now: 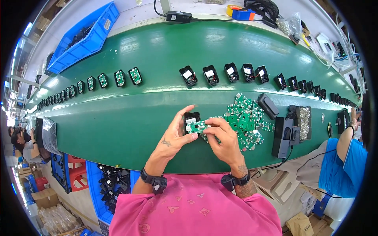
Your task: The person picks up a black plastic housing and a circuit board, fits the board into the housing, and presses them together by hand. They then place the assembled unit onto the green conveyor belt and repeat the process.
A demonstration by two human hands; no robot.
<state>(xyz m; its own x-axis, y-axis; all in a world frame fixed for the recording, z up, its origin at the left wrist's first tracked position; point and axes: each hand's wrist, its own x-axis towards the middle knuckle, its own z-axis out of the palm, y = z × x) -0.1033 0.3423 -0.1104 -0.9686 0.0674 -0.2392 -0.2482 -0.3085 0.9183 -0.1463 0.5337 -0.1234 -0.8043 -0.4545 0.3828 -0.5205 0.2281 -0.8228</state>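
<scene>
Left hand cups a small black case just above the green bench, fingers wrapped round it. Right hand pinches a green circuit board at the case's open mouth, touching it. Looks like the fitting step: the board wants squaring and pressing home. A pile of boards sits just to the right.

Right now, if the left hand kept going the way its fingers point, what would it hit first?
The left hand points up and right, across the belt. Past the black housing it holds, the first thing is probably the row of open black housings, though depth is hard to judge.
</scene>
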